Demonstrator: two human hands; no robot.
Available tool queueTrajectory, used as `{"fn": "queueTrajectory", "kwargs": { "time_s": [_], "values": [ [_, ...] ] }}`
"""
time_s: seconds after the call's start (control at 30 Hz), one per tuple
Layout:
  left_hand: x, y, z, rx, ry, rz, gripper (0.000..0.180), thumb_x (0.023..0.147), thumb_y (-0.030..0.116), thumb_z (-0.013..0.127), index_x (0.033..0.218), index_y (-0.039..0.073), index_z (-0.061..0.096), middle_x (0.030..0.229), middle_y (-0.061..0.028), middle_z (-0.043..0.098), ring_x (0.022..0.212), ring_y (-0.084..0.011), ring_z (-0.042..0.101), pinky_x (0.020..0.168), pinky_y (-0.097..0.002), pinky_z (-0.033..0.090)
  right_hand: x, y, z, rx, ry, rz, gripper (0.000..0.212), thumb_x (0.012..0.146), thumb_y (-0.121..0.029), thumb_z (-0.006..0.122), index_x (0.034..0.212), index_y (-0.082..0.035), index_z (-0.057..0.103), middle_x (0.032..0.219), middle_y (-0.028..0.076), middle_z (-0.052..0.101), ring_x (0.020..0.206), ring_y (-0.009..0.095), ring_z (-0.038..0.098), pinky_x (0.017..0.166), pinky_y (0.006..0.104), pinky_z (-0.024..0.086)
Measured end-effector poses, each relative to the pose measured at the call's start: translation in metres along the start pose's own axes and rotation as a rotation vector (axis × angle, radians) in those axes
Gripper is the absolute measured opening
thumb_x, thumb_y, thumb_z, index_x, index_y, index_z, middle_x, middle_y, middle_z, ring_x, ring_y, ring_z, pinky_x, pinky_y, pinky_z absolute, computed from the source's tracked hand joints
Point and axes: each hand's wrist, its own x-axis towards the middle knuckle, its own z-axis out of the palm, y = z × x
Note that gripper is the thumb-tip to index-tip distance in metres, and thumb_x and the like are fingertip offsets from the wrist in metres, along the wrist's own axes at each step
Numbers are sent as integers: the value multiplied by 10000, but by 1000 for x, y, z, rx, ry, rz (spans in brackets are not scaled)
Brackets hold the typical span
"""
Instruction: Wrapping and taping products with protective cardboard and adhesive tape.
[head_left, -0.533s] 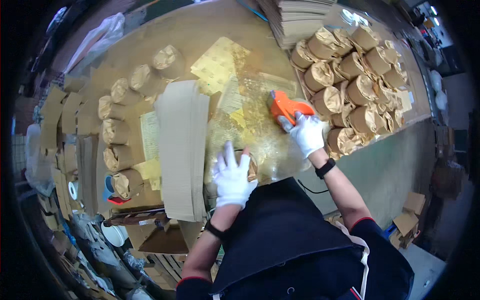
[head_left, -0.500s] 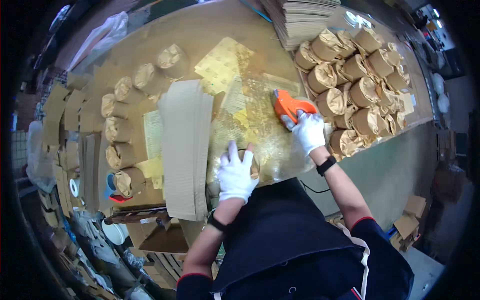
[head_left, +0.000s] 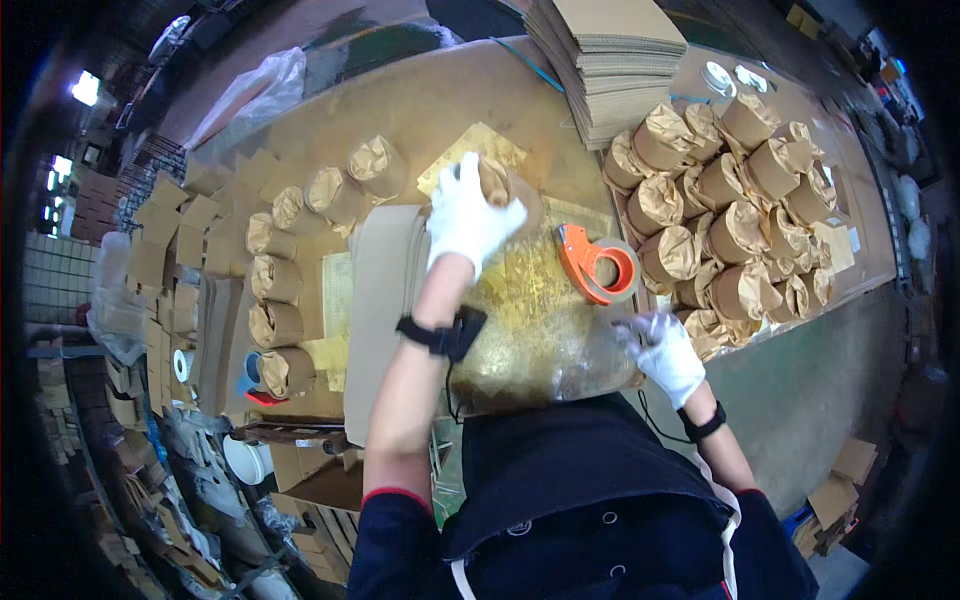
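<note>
My left hand, in a white glove, reaches over the far middle of the table. Its fingers are wrapped round a brown paper-wrapped cylinder, whose folded end faces up beside them. My right hand, gloved too, hovers at the table's near right edge with fingers apart and nothing in them. Between the two hands an orange tape dispenser with a tape roll lies on the worn, yellowish work surface. Left of my left forearm lies a stack of grey-brown cardboard strips.
Several wrapped cylinders stand in a curved row on the left. Many more wrapped cylinders crowd the right side. A tall stack of cardboard sheets stands at the back. A blue tape dispenser sits at the left front.
My right hand has let go of the orange tape dispenser and drawn back toward the near edge. My left hand has moved from the near edge to the far middle with the wrapped cylinder.
</note>
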Motion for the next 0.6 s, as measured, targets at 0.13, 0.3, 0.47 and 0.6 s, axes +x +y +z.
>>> {"fn": "queueTrajectory", "kwargs": {
  "time_s": [0.13, 0.3, 0.47, 0.6],
  "values": [
    [84, -3, 2, 199, -43, -162, 824, 737, 459, 736, 1437, 214, 376, 1438, -161, 400, 1275, -402, 463, 1014, -510, 458, -10, -3, -16, -5, -22, 21, 200, 878, -287, 668, 994, -131, 717, 834, 138, 668, 784, 331, 638, 745, 450, 519],
    [146, -62, 35, 463, 109, -212, 478, 867, 338, 618, 1305, 173, 516, 1314, -157, 512, 1257, -370, 481, 1025, -556, 395, -22, 4, -11, -28, -97, 71, 195, 871, -288, 664, 998, -151, 721, 781, 113, 668, 722, 316, 634, 701, 442, 528],
    [174, -85, 55, 746, 146, -200, 311, 956, 238, 467, 1218, 150, 608, 1247, -122, 585, 1248, -308, 494, 1125, -564, 213, -5, 1, -5, -96, -178, 35, 216, 886, -318, 643, 1028, -170, 710, 811, 80, 666, 769, 282, 640, 736, 418, 531],
    [173, -88, 53, 755, 32, -254, 324, 919, 229, 544, 1227, 149, 602, 1305, -108, 571, 1256, -265, 511, 1056, -495, 372, 20, 2, -9, -48, -156, -50, 220, 897, -320, 626, 1027, -156, 695, 832, 80, 662, 795, 277, 633, 746, 423, 523]
  ]
}}
